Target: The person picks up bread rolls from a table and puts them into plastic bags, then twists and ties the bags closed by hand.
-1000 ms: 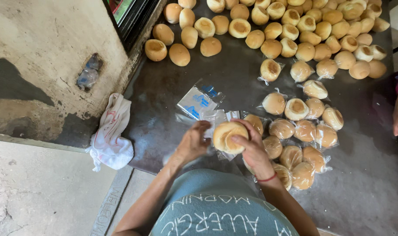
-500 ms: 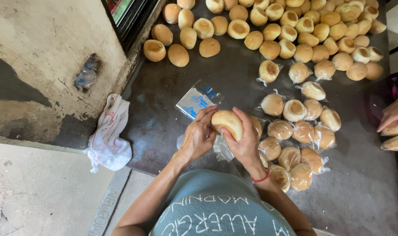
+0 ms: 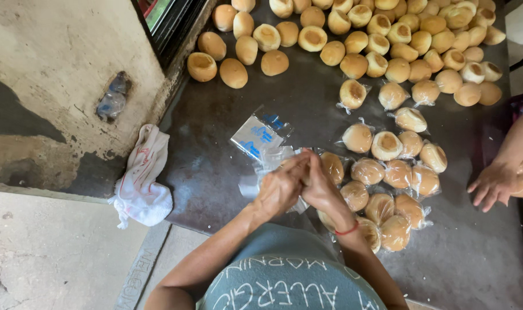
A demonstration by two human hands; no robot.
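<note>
Near the pile of bagged buns (image 3: 388,172), my left hand (image 3: 279,189) and right hand (image 3: 322,186) press together around a bun I cannot see, over the dark surface (image 3: 307,109).

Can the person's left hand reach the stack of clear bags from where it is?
Probably yes: the left hand is beside the stack of clear bags, with nothing between them, though it is pressed against the right hand.

My single head camera looks steeply down, close above my clasped left hand (image 3: 280,189) and right hand (image 3: 320,188), dark table (image 3: 215,166) spreading beyond them.
</note>
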